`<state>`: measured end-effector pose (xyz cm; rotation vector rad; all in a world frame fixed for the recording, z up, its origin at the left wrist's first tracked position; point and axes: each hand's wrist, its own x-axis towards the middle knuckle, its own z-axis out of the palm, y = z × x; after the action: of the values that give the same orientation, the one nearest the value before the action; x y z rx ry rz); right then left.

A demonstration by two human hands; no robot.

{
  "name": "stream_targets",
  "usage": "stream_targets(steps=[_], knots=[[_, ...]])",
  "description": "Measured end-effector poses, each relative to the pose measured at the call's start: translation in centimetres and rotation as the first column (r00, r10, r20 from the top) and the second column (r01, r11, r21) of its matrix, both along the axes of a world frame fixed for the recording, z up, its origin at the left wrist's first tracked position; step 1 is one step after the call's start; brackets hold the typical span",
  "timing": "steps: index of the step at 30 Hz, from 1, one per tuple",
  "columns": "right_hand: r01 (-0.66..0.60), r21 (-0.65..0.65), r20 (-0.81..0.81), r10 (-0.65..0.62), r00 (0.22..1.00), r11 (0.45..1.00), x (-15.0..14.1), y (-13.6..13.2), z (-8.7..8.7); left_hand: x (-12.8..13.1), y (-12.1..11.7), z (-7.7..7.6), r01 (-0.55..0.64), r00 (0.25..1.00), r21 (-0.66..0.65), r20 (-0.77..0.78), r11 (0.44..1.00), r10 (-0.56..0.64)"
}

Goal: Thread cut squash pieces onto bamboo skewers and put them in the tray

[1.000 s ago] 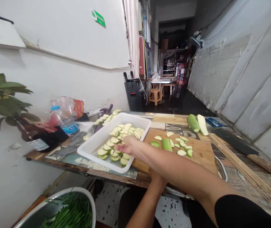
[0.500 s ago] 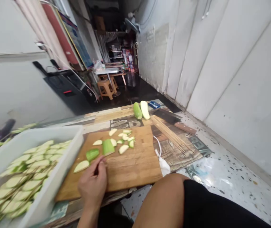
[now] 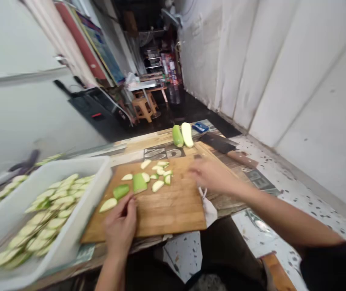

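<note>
On the wooden cutting board [image 3: 169, 218] lie several zucchini slices [image 3: 158, 186], with a thicker chunk [image 3: 139, 183] among them. My left hand [image 3: 121, 222] is closed in a pinch at the board's near left, its fingertips just below the chunks. What it pinches, if anything, is hidden. Beside it rest a green end piece [image 3: 121, 191] and a pale slice [image 3: 108, 205]. Over the board's right edge, my right hand [image 3: 207, 173] hovers by the wooden skewers [image 3: 204, 151] and partly covers them; motion blurs its fingers.
A white tray [image 3: 106, 169] at left holds skewered zucchini slices [image 3: 39, 230]. Behind the board lie two zucchini halves [image 3: 187, 134], a blue packet [image 3: 200, 127] and a cleaver [image 3: 221, 145]. A white cloth-like thing [image 3: 211, 212] hangs at the board's right corner.
My right hand has come into view from the right, reaching to the skewers. My left hand stays pinched at about the same place on the board. The view has shifted slightly.
</note>
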<state>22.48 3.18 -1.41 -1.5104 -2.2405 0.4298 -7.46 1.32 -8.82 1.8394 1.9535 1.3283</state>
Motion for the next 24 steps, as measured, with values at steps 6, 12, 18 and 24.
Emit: stream_targets(steps=[6,12,18,24], knots=[[0.494,-0.064,0.537,-0.387,0.749,0.867,5.7,4.8,-3.4,2.5,1.8,1.1,0.274,0.952,0.048,-0.155,0.96,-0.264],[0.529,-0.024,0.524,-0.44,0.729,0.848,6.1,6.0,-4.8,5.3,3.6,2.7,0.202,0.812,-0.23,-0.504,0.952,-0.294],[0.516,-0.026,0.491,-0.439,0.753,0.856,6.9,6.3,-4.4,5.7,4.1,2.8,0.106,0.834,-0.262,-0.501,0.959,-0.229],[0.549,0.152,0.321,-0.567,0.759,0.822,6.8,5.4,-3.1,4.9,3.5,1.9,0.263,0.93,-0.187,-0.212,0.946,-0.3]])
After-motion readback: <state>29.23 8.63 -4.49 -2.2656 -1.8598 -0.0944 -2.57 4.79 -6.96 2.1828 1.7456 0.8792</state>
